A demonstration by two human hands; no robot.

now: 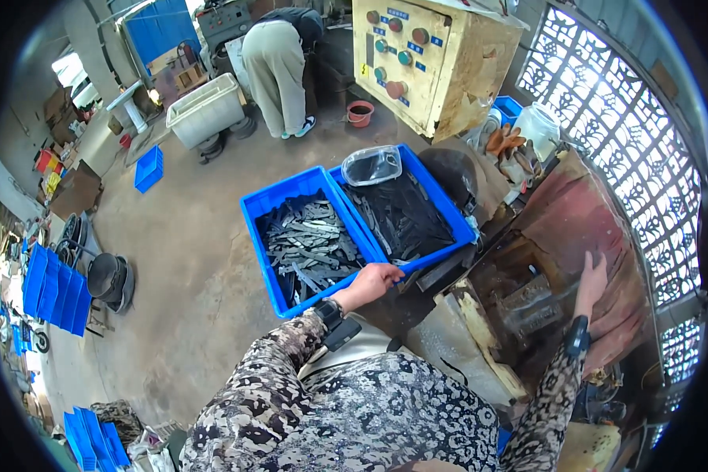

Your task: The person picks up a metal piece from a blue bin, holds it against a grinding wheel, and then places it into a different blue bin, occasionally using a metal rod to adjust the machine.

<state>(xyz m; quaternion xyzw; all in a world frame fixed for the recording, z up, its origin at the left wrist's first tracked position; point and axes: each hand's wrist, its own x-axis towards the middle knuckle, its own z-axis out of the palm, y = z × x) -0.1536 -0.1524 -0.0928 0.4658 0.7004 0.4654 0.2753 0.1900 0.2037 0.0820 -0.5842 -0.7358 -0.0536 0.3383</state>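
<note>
My left hand (370, 286) is closed, its fingers curled at the near edges of two blue bins; whether it pinches a small piece or the rim is hidden. In the left blue bin (261, 250) lie many flat grey metal strips (311, 236). Darker strips (405, 211) fill the right blue bin (451, 206), where a clear plastic container (372, 166) rests on the far end. Off to the right, my right hand (594, 277) is open, fingers stretched, in front of a reddish-brown sheet (578, 220). Below it is a dark, worn metal machine bed (527, 303).
A yellowish control box (405, 67) with round buttons stands ahead, beside a patterned window grille (606, 134). Another person (275, 71) bends over farther back, near a red bucket (359, 114) and a pale tub (206, 110). Blue bins (55, 291) are stacked at left.
</note>
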